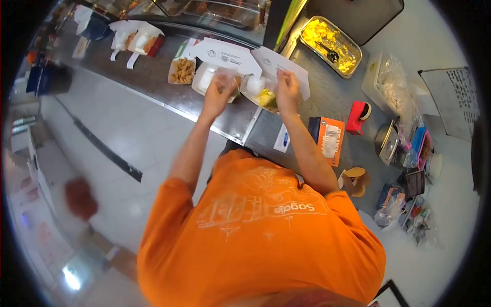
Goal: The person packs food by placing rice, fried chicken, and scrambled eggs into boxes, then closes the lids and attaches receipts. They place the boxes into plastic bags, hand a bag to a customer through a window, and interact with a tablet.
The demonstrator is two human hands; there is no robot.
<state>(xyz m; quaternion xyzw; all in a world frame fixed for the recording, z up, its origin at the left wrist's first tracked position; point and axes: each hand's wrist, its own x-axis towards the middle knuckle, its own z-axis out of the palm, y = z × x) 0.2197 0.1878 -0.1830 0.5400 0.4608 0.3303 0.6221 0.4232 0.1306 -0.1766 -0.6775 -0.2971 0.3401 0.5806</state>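
Observation:
My left hand (219, 93) hovers over an open white takeaway box (201, 85) with white rice in it. Its fingers are drawn together and slightly blurred, with something translucent around them that I cannot make out. My right hand (288, 94) is pinched in front of the raised white lid (299, 84) of a second box; what it holds is hidden. Inside that second box are a mound of rice (255, 84) and yellow scrambled egg (266, 98). Left of both boxes stands a carton of brown fried pieces (182, 70).
A metal tray of yellow egg (332, 46) with a black spoon stands at the back right. Near my right arm are an orange box (327, 139) and a red tape dispenser (357, 117). More filled boxes (146, 43) sit further left along the counter (148, 77).

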